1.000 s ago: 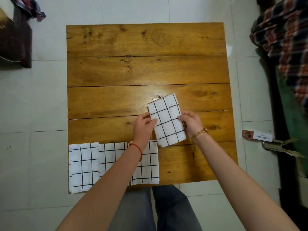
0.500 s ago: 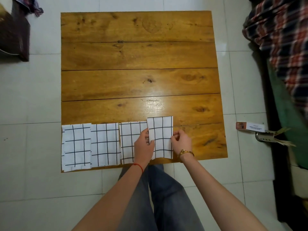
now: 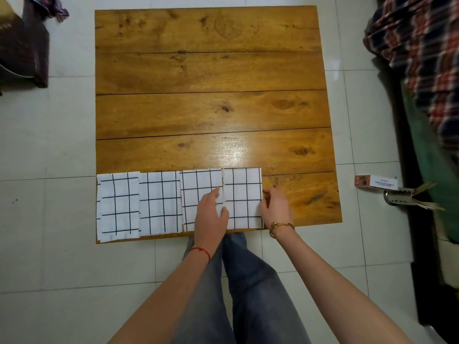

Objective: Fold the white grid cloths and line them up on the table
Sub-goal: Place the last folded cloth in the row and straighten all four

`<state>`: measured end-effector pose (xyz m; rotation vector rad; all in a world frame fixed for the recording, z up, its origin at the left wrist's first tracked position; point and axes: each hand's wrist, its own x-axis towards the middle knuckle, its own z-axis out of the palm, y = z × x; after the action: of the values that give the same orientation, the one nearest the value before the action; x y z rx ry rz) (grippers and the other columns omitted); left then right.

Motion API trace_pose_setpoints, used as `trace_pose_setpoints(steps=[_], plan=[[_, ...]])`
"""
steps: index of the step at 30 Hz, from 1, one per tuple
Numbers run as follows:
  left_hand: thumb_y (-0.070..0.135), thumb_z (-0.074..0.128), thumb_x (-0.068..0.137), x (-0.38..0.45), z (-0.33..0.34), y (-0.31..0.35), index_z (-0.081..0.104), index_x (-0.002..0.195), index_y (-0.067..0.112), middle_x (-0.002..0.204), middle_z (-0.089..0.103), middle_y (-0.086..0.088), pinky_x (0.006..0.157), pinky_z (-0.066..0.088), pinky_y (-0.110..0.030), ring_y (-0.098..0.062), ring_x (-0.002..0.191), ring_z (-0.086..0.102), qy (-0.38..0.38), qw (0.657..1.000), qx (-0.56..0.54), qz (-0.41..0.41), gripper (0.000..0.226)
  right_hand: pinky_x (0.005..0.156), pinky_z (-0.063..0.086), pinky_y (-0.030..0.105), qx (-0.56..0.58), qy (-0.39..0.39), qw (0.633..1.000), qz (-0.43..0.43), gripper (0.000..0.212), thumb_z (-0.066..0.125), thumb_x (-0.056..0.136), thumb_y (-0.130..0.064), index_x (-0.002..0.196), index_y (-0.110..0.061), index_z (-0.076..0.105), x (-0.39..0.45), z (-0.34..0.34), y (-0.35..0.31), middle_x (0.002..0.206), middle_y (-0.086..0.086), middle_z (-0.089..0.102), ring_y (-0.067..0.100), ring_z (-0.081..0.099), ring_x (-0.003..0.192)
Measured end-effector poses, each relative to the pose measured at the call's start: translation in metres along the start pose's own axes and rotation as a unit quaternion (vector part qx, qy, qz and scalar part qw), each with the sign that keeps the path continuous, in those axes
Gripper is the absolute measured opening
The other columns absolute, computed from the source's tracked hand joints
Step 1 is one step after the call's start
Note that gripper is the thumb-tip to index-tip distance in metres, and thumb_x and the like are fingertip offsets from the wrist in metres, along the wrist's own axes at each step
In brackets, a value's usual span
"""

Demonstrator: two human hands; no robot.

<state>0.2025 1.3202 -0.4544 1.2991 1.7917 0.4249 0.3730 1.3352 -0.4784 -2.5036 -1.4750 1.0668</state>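
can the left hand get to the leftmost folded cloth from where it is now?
Probably yes. The left hand rests on the third and fourth cloths; the leftmost cloth lies flat and uncovered at the table corner, with only flat cloths between.

Both forearms are bare, with no sleeves showing. A thin red thread bracelet [image 3: 201, 251] circles the wrist of the left hand [image 3: 211, 214]. A gold-coloured chain bracelet [image 3: 281, 226] sits on the wrist of the right hand [image 3: 275, 207]. The legs are clad in faded blue-grey jeans [image 3: 248, 281].
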Motion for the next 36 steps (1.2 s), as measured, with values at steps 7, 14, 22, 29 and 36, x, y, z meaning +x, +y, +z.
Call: trace_pose_setpoints(steps=[7, 14, 22, 29, 36], plan=[[0.018, 0.057, 0.089, -0.005, -0.027, -0.034, 0.043, 0.14, 0.013, 0.13, 0.048, -0.005, 0.093, 0.044, -0.033, -0.019, 0.117, 0.043, 0.084, 0.983, 0.164, -0.026, 0.052, 0.081, 0.047, 0.036, -0.229, 0.106, 0.96, -0.123, 0.046, 0.062, 0.077, -0.012, 0.121, -0.006, 0.055, -0.024, 0.012, 0.007, 0.108, 0.014, 0.058, 0.028, 0.052, 0.096], [0.025, 0.051, 0.094, -0.013, -0.043, -0.059, 0.032, 0.145, 0.011, 0.138, 0.041, -0.008, 0.095, 0.042, -0.032, -0.021, 0.122, 0.042, 0.017, 0.96, 0.277, -0.03, 0.057, 0.081, 0.048, 0.041, -0.241, 0.085, 0.962, -0.095, 0.049, 0.059, 0.078, -0.013, 0.125, -0.003, 0.051, -0.037, 0.024, 0.0, 0.113, 0.017, 0.055, 0.033, 0.052, 0.102], [0.025, 0.049, 0.095, -0.014, -0.048, -0.073, 0.027, 0.148, 0.014, 0.147, 0.032, -0.004, 0.105, 0.036, -0.032, -0.02, 0.13, 0.033, -0.043, 0.957, 0.285, 0.003, 0.058, 0.086, 0.044, 0.042, -0.238, 0.076, 0.966, -0.069, 0.051, 0.054, 0.081, -0.015, 0.131, -0.004, 0.045, -0.045, 0.028, -0.002, 0.123, 0.017, 0.051, 0.033, 0.048, 0.109], [0.019, 0.05, 0.095, -0.024, -0.072, -0.084, 0.035, 0.146, 0.015, 0.144, 0.038, -0.002, 0.105, 0.034, -0.034, -0.018, 0.13, 0.036, -0.006, 0.973, 0.23, 0.019, 0.053, 0.092, 0.042, 0.039, -0.22, 0.076, 0.965, -0.12, 0.052, 0.051, 0.085, -0.015, 0.135, -0.006, 0.041, -0.064, 0.037, -0.04, 0.126, 0.014, 0.049, 0.03, 0.046, 0.112], [0.017, 0.052, 0.092, -0.025, -0.127, -0.125, 0.036, 0.144, 0.012, 0.143, 0.04, -0.009, 0.102, 0.041, -0.04, -0.025, 0.128, 0.038, 0.055, 0.965, 0.251, -0.052, 0.055, 0.092, 0.042, 0.035, -0.209, -0.025, 0.946, -0.246, 0.051, 0.044, 0.091, -0.019, 0.14, -0.01, 0.035, -0.09, 0.086, -0.111, 0.13, 0.01, 0.045, 0.025, 0.042, 0.114]])
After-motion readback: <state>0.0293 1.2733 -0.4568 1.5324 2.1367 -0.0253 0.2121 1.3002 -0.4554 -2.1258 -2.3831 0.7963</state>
